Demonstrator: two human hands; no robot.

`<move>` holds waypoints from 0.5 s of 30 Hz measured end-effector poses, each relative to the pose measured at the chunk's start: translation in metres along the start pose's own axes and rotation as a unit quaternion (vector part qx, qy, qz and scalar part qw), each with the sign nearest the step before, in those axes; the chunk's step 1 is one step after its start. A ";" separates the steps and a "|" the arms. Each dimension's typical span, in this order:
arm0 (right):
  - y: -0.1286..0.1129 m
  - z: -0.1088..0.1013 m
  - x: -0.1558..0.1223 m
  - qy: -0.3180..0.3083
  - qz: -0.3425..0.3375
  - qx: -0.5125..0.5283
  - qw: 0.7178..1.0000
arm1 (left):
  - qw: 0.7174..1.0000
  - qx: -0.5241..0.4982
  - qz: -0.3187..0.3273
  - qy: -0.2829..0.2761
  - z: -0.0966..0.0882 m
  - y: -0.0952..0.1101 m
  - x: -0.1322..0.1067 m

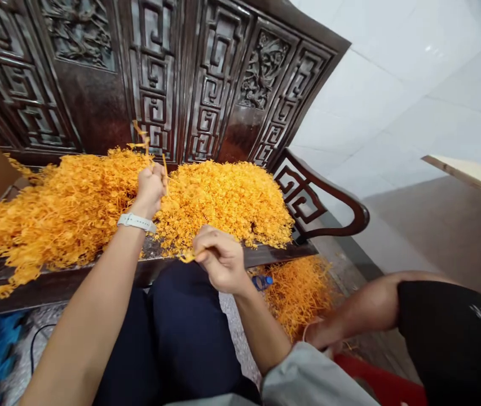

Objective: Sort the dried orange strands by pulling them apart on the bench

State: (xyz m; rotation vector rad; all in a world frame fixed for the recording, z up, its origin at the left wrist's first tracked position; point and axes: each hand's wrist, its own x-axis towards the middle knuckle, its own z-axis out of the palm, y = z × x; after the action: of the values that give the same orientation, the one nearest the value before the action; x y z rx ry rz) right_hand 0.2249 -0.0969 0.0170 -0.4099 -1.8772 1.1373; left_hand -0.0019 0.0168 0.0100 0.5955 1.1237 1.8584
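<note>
Two heaps of orange plastic sprigs fill the dark wooden counter [54, 285], and both hands are right in among them. The left hand [150, 189] is up and forward, sitting in the gap between the left heap [62, 208] and the right heap [227, 197]. Its grip is closed into a fist around a sprig [142, 138], whose long axis runs nearly upright. The thin tips rise above the knuckles towards the carved back panel [206, 84]. A white watch [136, 221] rides the wrist just below.

The right hand [220, 260] is lower and closer to the body, at the counter's front edge over the dark trousers. Here the grip is pinched together, fingertips and thumb clamped on a small orange piece [187, 257]. The piece pokes out leftward, lying roughly flat and pointing across towards the left forearm.

So the key relation: the upright sprig stands up and to the left of the right hand, well apart from the small piece, with the near edge of the right heap between them. The left hand is the one nearer both heaps; the right hand touches only the fringe.

Down on the floor, another orange pile [297, 293] spills below the counter's right end. A co-worker's bare arm [362, 310] reaches in beside it.
</note>
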 end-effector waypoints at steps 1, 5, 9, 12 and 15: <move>-0.002 -0.005 -0.002 0.029 0.008 0.032 0.999 | 1.000 -0.021 -0.002 -0.005 -0.002 0.001 0.001; 0.026 -0.040 0.010 0.218 0.092 0.037 0.971 | 0.995 -0.055 -0.021 -0.080 -0.009 0.012 0.000; 0.058 -0.061 0.027 0.263 0.161 -0.109 0.945 | 0.985 -0.064 0.005 -0.159 -0.008 0.016 -0.009; 0.055 -0.056 0.036 0.235 0.064 -0.171 0.955 | 0.970 -0.024 -0.018 -0.241 -0.001 0.009 -0.015; 0.051 -0.045 0.050 0.122 0.036 -0.149 0.981 | 0.957 0.004 -0.033 -0.287 0.007 0.000 -0.018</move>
State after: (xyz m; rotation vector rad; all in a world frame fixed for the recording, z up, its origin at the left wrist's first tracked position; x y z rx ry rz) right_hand 0.2262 -0.0128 0.0087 -0.7576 -1.8273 0.8090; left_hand 0.0132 0.0047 0.0139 1.0092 0.7489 1.4803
